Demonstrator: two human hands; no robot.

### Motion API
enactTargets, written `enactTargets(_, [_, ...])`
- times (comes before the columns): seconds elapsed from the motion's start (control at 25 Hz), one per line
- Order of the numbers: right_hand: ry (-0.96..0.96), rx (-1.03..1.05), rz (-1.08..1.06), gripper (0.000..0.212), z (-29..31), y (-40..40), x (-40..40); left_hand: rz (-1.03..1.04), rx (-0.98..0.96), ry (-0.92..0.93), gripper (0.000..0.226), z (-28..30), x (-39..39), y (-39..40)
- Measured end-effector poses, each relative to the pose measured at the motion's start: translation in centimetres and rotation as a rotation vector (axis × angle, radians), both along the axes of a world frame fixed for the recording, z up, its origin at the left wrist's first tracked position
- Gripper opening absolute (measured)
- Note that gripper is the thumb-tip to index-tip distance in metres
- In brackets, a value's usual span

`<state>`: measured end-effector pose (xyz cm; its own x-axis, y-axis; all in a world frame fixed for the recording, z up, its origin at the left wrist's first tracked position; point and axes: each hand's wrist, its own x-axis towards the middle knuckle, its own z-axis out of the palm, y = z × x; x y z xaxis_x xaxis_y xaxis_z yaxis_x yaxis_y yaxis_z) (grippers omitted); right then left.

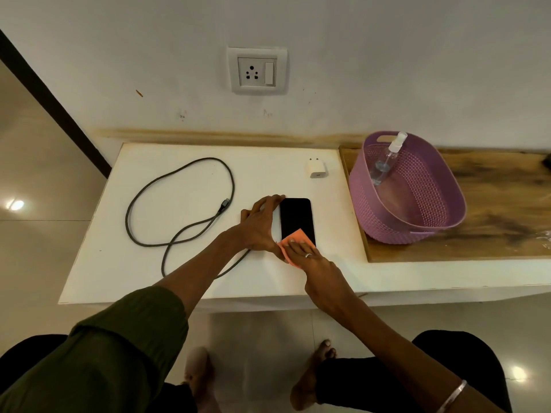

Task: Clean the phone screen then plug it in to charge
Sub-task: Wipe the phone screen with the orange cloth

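Observation:
A black phone (pixel 295 217) lies face up on the white table (pixel 190 186), its screen dark. My left hand (pixel 260 226) grips the phone along its left edge, fingers reaching to the top corner. My right hand (pixel 310 257) presses an orange cloth (pixel 293 238) flat onto the near end of the screen. A grey charging cable (pixel 179 204) lies looped on the table to the left, its plug end (pixel 225 204) close to my left hand. A white charger adapter (pixel 317 168) rests near the wall. A wall socket (pixel 257 70) with a switch sits above the table.
A purple plastic basket (pixel 417 210) stands on a wooden board (pixel 507 204) to the right, with a clear spray bottle (pixel 387 159) leaning inside it. Tiled floor and my feet lie below the table's front edge.

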<state>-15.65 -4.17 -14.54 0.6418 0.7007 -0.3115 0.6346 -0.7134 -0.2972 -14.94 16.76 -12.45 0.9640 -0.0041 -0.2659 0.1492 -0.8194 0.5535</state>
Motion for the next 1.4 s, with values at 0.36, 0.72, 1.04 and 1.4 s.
enactTargets(0.36, [-0.019,0.071,0.105,0.085,0.2,-2.2,-0.5,0.011,-0.014,0.005,0.147,-0.1,0.1,0.1])
enactTargets(0.72, [0.020,-0.010,-0.089,0.085,1.1,-4.5,-1.1,0.000,-0.007,0.031,0.153,0.4,-0.1,0.0])
enactTargets(1.04, [0.084,0.317,-0.367,0.060,1.8,-1.5,0.7,-0.006,-0.012,0.042,0.154,0.3,0.0,0.1])
enactTargets(1.4, [0.109,0.312,-0.478,0.047,3.4,3.5,7.8,-0.004,-0.050,0.033,0.149,-0.4,0.2,0.3])
